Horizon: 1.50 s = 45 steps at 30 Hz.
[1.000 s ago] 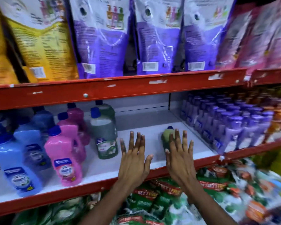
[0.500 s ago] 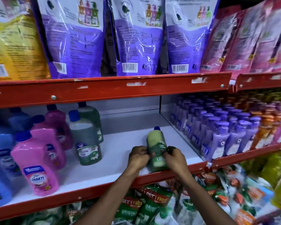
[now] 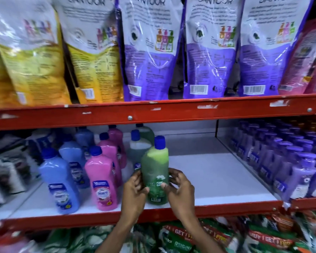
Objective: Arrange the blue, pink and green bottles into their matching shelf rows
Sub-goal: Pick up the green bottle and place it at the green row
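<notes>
A green bottle [image 3: 155,172] with a blue cap stands upright near the front edge of the white shelf [image 3: 217,178]. My left hand [image 3: 134,193] grips its left side and my right hand [image 3: 181,192] its right side. Behind it stand two more green bottles [image 3: 135,150] in a row running back. To the left is a row of pink bottles [image 3: 101,181], and further left a row of blue bottles [image 3: 59,183]. All have blue caps.
Purple pump bottles [image 3: 292,170] fill the shelf section to the right. A red shelf beam [image 3: 153,112] hangs low overhead, bearing yellow and purple refill pouches [image 3: 150,52]. Green packets [image 3: 190,238] fill the shelf below. White shelf surface lies bare right of the green bottle.
Both hands went from flat over the lying green bottle to gripping it. The bottle now stands upright, further left, in front of the other green bottles.
</notes>
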Available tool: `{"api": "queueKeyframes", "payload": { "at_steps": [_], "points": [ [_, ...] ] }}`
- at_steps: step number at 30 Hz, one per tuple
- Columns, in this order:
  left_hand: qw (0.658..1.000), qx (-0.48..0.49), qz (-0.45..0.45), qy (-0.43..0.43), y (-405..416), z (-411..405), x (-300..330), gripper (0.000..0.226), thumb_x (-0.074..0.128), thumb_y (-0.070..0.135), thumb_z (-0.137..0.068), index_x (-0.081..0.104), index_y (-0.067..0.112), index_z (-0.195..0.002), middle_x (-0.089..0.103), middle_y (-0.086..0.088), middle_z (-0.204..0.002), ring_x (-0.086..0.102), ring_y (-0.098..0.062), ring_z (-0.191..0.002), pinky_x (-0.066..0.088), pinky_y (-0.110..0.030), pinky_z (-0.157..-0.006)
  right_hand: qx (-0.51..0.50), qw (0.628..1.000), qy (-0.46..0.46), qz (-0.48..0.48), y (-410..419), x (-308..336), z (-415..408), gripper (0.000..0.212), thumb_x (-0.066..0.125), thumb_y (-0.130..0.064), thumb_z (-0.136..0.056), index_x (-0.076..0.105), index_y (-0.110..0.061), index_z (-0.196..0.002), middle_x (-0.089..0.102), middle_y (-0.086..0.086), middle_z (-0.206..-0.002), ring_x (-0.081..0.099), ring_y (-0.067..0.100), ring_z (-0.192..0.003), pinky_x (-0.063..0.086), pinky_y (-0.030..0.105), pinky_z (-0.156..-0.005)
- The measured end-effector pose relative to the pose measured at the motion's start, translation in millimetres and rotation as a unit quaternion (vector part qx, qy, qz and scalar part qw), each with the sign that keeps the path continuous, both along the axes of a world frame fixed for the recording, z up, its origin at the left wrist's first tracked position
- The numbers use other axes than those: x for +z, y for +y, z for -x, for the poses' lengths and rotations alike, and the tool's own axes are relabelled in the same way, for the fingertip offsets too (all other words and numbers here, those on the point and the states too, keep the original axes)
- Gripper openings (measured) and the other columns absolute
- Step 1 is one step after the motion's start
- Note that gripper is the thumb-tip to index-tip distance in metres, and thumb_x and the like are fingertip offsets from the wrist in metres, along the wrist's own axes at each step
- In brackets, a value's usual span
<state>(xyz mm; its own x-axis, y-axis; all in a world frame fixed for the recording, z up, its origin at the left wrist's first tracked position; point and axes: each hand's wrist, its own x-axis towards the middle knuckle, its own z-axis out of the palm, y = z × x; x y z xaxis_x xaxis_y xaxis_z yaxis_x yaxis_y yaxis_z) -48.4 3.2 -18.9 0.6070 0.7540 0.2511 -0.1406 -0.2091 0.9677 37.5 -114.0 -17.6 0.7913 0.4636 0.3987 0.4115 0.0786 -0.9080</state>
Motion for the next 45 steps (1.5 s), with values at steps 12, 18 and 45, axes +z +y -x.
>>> {"api": "queueKeyframes", "payload": {
  "at_steps": [12,18,45],
  "points": [
    [0.975,-0.005,-0.168,0.145,20.1,31.2,-10.6,0.028,0.042,-0.005,-0.091,0.043,0.018,-0.108,0.061,-0.006,-0.104,0.058,-0.021,-0.095,0.046,-0.027,-0.081,0.035,0.995,-0.033,0.083,31.9,-5.2,10.7,0.046,0.062,-0.004,-0.081,0.056,-0.022,-0.122,0.07,-0.008,-0.104,0.069,0.013,-0.097,0.058,0.024,-0.079],
    [0.965,0.029,-0.211,0.154,15.0,28.9,-16.0,0.029,0.056,0.002,-0.089,0.038,0.016,-0.106,0.059,-0.001,-0.099,0.062,-0.018,-0.09,0.047,-0.013,-0.068,0.176,0.979,-0.021,0.097,18.0,-1.8,5.1,0.057,0.075,-0.023,-0.079,0.05,-0.022,-0.13,0.062,-0.003,-0.129,0.059,0.008,-0.119,0.051,0.026,-0.098],
    [0.964,0.1,-0.236,0.068,3.9,81.4,-27.3,0.046,0.064,0.037,-0.089,0.045,0.024,-0.129,0.058,0.012,-0.121,0.059,-0.006,-0.109,0.046,-0.019,-0.093,0.065,0.993,-0.024,0.095,17.2,-17.4,26.2,0.062,0.062,-0.015,-0.091,0.033,-0.027,-0.145,0.052,-0.007,-0.141,0.053,0.01,-0.125,0.049,0.028,-0.102]
  ]
}}
